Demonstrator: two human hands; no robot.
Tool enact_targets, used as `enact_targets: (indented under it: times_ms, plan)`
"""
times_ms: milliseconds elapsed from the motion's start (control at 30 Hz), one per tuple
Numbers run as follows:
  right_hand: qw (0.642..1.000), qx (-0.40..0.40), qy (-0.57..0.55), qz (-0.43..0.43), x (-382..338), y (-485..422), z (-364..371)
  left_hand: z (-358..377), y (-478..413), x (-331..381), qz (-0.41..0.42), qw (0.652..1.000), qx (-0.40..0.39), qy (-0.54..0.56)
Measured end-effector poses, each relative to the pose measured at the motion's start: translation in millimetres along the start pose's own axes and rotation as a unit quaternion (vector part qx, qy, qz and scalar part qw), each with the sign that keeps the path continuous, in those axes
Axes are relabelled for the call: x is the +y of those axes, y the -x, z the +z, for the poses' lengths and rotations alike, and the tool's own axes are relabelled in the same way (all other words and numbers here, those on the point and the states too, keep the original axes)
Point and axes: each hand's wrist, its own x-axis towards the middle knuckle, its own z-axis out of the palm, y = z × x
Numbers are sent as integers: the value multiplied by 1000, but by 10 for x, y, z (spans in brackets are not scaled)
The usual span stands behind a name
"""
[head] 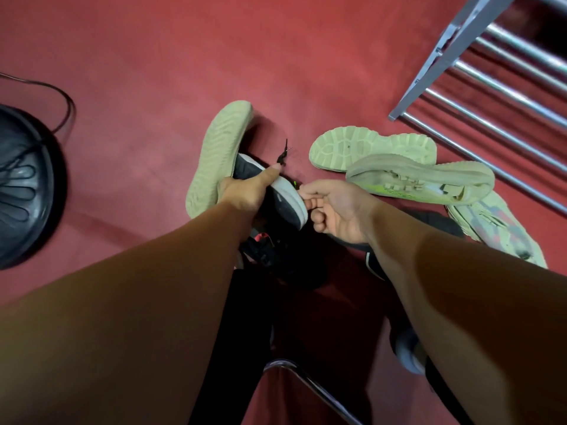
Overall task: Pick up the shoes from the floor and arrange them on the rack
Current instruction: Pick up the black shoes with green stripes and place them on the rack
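Dark fabric, white sole — the shoe (288, 197) is gripped in the left hand (242, 194) just above the floor (138, 87), long axis slanting lower right. Right hand (340, 210) pinches that end; rack (506, 96) lies upper right — nearer it.

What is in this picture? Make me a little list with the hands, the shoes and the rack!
left hand: grips black shoe with white sole, thumb on the sole
right hand: fingers curled at that sole's end; grip unclear
tan-soled shoe: on end, behind left hand
pale green sneakers: two sole-up, one upper-up, beside right hand
grey metal bar rack: top right, no shoes on the part visible
red carpet floor: under everything
black round base: far left
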Motion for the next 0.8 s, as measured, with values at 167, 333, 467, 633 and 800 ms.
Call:
enact_targets:
  times_ms: [167, 333, 467, 633, 800]
  plan:
    - [996, -76, 38, 40, -2, 64, -30, -150, 70, 9, -32, 992, -126, 1]
    - [999, 9, 38, 35, 16, 27, -58, -79, 188, -50, -41, 988, -146, 10]
    - [985, 151, 85, -3, 9, -78, -182, 45, 167, -46, -12, 990, -130, -47]
    - [864, 239, 443, -17, 30, -101, -524, 153, 88, -5, 20, 991, -114, -61]
    - [791, 194, 580, 27, 53, -33, -682, 139, 77, -62, 36, 998, -51, -12]
